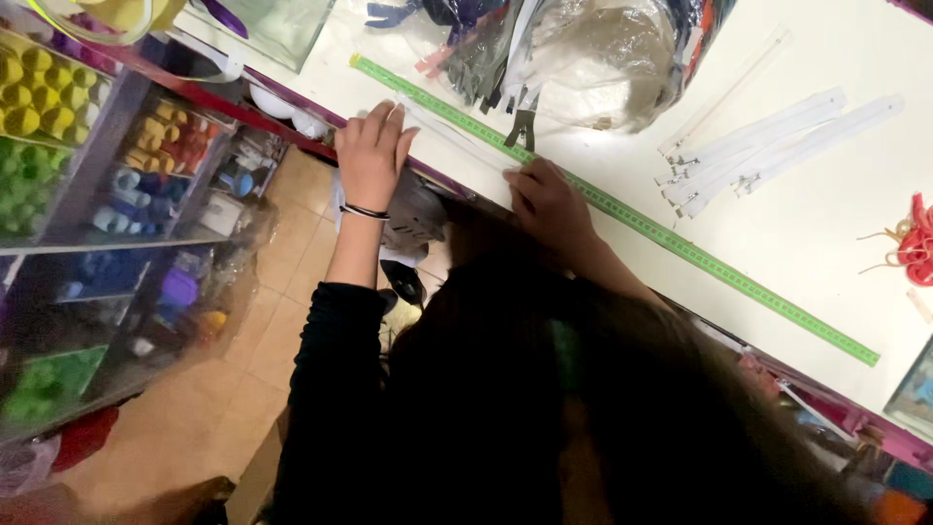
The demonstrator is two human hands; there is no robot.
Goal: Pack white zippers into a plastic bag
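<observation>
White fabric with a thin line of teeth — that long white zipper [457,138] you've got stretched along the bright green measuring tape [622,209] looks light, floppy and a bit slick on the smooth white countertop [826,243], so I'd guess it'll slide or kink if you don't keep it pinned at both ends. Your left hand [371,156] lies flat, fingers out, pressing down on one end near the counter edge; your right hand [546,199] is curled low over the tape, fingertips down, though I can't tell whether it's pinching anything. Best grip is probably the cloth tape beside the teeth. Room-wise, the counter edge runs just under your wrists, the clear plastic bag of zippers [583,53] crowds the far side, and loose white zippers [768,146] sit well apart to the right.
</observation>
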